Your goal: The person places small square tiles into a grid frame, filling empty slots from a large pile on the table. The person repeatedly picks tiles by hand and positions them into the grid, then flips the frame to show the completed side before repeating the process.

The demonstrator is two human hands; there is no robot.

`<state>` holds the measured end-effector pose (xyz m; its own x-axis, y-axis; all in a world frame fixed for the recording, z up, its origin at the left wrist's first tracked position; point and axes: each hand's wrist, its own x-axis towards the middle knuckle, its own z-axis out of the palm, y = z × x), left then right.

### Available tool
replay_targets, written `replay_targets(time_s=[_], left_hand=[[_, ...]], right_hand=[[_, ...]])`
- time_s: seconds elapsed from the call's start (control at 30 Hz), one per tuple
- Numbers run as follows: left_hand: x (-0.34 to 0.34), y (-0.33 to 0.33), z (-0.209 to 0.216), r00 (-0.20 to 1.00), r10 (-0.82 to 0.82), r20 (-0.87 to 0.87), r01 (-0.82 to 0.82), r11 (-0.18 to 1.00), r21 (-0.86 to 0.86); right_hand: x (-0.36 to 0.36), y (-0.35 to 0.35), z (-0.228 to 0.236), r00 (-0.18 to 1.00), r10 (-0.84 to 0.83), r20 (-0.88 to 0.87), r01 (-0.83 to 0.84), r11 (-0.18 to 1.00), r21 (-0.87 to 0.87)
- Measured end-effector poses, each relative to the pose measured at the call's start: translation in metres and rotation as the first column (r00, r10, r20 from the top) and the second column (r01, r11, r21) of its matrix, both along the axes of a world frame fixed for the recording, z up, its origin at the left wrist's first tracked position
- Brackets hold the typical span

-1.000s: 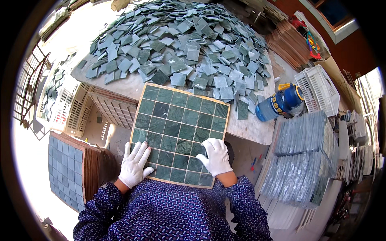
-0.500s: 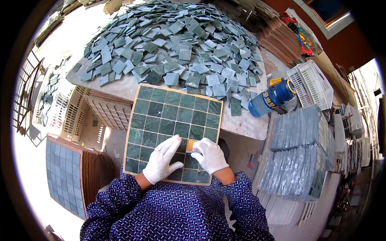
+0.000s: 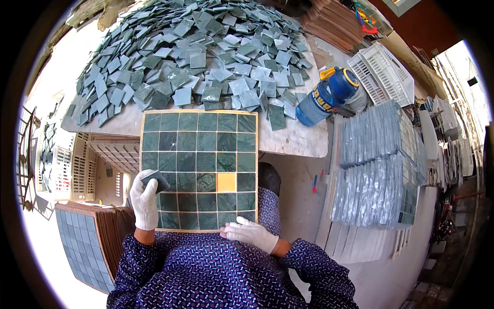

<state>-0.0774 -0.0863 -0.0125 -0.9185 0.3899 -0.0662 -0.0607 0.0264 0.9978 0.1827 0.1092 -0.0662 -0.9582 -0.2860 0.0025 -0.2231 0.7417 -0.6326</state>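
A wooden-framed board (image 3: 256, 149) set with rows of dark green square tiles leans between my lap and the worktable. One yellowish square gap (image 3: 226, 182) shows in it, right of the middle. My left hand (image 3: 144, 206), in a white glove, pinches a loose dark tile (image 3: 156, 180) at the board's left edge. My right hand (image 3: 251, 234), also gloved, lies at the near edge, fingers stretched out and holding nothing visible.
Loose green tiles (image 3: 206, 62) are heaped on the worktable (image 3: 293, 141). A blue bottle (image 3: 327, 98) stands right of them, near white plastic baskets (image 3: 383, 72). Stacked tile sheets (image 3: 368, 170) stand at the right; tiled panels (image 3: 85, 244) lean at the left.
My left hand has moved left off the tiles and now holds a tile. My right hand has left the gap for the near edge. The board sits straighter, and the whole view has shifted.
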Motion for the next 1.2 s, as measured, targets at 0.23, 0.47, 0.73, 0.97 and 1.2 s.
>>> replay_targets(time_s=[0.23,0.47,0.73,0.97,1.2], left_hand=[[-0.014,-0.079,-0.022,0.991,0.087,-0.099,-0.11,0.961,-0.255],[0.001,-0.096,-0.018,0.859,0.007,0.512,-0.236,0.893,0.383],[0.004,-0.108,0.003,0.933,0.05,0.357,-0.114,0.98,0.16],[0.03,-0.087,-0.015,0.8,-0.339,0.495,0.086,0.881,0.465],[0.061,-0.032,0.001,0.505,-0.508,0.697,0.134,0.844,0.519]], right_hand=[[0.039,0.04,0.054,0.757,-0.14,0.638,0.61,0.5,-0.615],[-0.017,0.006,0.051,0.568,0.013,0.823,0.814,0.143,-0.563],[0.015,0.041,0.054,0.476,-0.456,0.752,0.856,0.438,-0.275],[0.011,0.038,0.049,0.628,-0.755,0.191,0.777,0.623,-0.09],[0.005,0.005,0.041,0.552,-0.828,0.095,0.829,0.558,0.045]])
